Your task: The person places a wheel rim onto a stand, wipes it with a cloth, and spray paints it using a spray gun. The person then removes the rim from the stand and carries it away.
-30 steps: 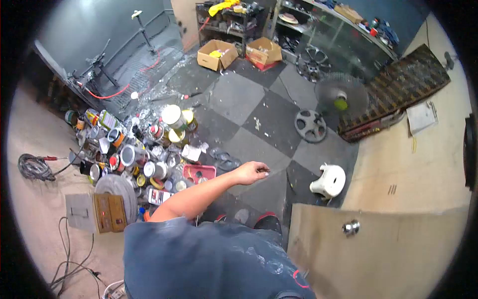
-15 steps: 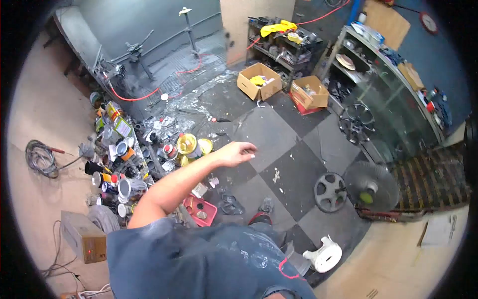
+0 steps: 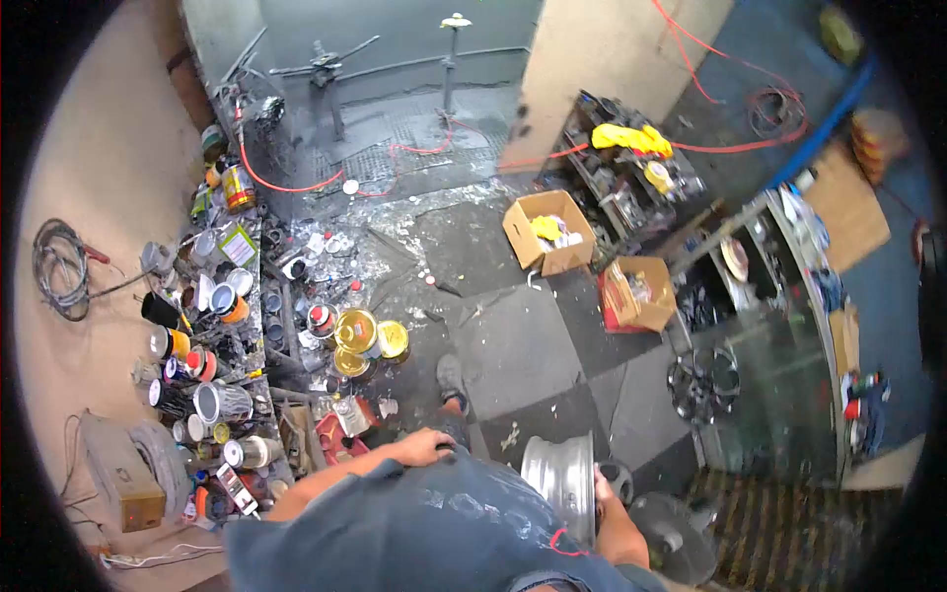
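Observation:
A silver wheel rim [image 3: 560,481] is held upright at my right side, close against my shirt. My right hand [image 3: 610,498] grips its outer edge, with the fingers partly hidden behind it. My left hand [image 3: 422,447] is low in front of my body, by my thigh. Its fingers are loosely bent and nothing shows in them. One shoe [image 3: 451,377] is forward on the checkered floor.
Paint cans [image 3: 357,333] and a cluttered bench [image 3: 222,395] line the left. Cardboard boxes [image 3: 550,232] lie ahead, near a black cart [image 3: 631,187]. A dark spoked wheel [image 3: 703,385] leans by the glass cabinet [image 3: 779,385]. A fan [image 3: 673,538] stands at lower right.
My left hand has dropped back from its outstretched position toward my thigh. The silver rim and my right hand have come into view. The camera has moved forward and turned left.

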`<state>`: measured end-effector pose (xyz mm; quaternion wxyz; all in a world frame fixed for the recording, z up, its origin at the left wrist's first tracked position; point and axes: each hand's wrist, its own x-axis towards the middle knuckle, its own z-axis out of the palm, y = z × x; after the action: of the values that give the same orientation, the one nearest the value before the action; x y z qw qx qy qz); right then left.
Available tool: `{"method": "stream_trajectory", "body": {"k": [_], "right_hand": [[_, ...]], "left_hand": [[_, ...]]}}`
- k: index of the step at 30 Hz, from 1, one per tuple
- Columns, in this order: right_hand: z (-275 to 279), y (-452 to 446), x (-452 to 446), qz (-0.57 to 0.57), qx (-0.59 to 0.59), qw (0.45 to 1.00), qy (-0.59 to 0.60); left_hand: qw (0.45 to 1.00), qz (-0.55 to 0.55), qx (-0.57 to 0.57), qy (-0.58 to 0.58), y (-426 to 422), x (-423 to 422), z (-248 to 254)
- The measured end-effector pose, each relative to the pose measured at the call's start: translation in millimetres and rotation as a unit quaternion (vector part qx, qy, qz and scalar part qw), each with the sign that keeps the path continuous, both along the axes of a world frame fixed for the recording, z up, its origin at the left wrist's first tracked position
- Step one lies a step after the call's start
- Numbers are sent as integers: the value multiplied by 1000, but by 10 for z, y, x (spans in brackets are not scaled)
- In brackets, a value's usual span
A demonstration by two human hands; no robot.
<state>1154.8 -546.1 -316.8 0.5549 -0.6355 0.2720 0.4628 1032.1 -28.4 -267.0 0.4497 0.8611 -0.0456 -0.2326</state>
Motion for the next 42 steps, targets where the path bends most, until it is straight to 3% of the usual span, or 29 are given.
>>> {"method": "stream_trajectory", "body": {"k": [3,4,5,6,9,10,11,12,13,15,18,20,21,23,25,27,28,29,32,36,42], "right_hand": [[91,822,1121,133,-66,988,-30],[544,1380,1428,200,-227,953,-27],[-79,1310,1874,298,-213,925,-105],[-82,1614,2239,371,-276,877,-132],[491,2693,3147,492,-262,811,-177],[699,3088,3432,520,-311,775,-180],[1410,3655,3572,533,-326,755,-199],[1550,3916,3830,551,-326,728,-246],[1673,4104,4043,567,-324,697,-295],[2018,4566,4399,600,-302,654,-349],[2300,5214,4767,633,-248,574,-456],[2355,5606,5051,660,-236,539,-467],[2317,5774,5228,669,-230,511,-488],[2228,6121,5701,680,-189,498,-505],[2103,6506,6211,683,-162,465,-540],[2003,6901,6809,678,-135,443,-572],[1997,7100,7113,682,-129,423,-583],[2009,7304,7393,684,-123,405,-594],[2276,7858,7941,773,-99,347,-522],[2304,8429,8568,783,-89,259,-559],[2595,9533,9341,821,-116,183,-527]], "left_hand": [[992,97,-57,55,185,517,-297],[986,140,-70,57,302,759,-369],[978,180,-80,64,455,968,-416],[976,194,-100,-10,603,1215,-574],[966,232,-90,68,1032,2036,-604],[959,242,-108,95,1138,2315,-804],[926,312,-179,117,1182,2558,-858],[844,317,-338,269,1338,2870,-671],[764,418,-371,322,1328,3128,-675],[666,452,-466,367,1491,3667,-462],[552,523,-596,257,1636,4351,-251],[518,570,-613,177,1797,4753,-175],[535,582,-589,168,1935,4941,-86],[509,589,-612,141,2243,5255,-602],[494,592,-627,111,2624,5641,-735],[474,613,-630,58,2862,6186,-327],[422,603,-673,75,3021,6436,-10],[415,610,-672,61,3147,6667,77],[405,633,-659,26,3479,7127,90],[388,644,-659,-6,3944,7802,177],[389,632,-670,-6,4747,8956,254]]}}
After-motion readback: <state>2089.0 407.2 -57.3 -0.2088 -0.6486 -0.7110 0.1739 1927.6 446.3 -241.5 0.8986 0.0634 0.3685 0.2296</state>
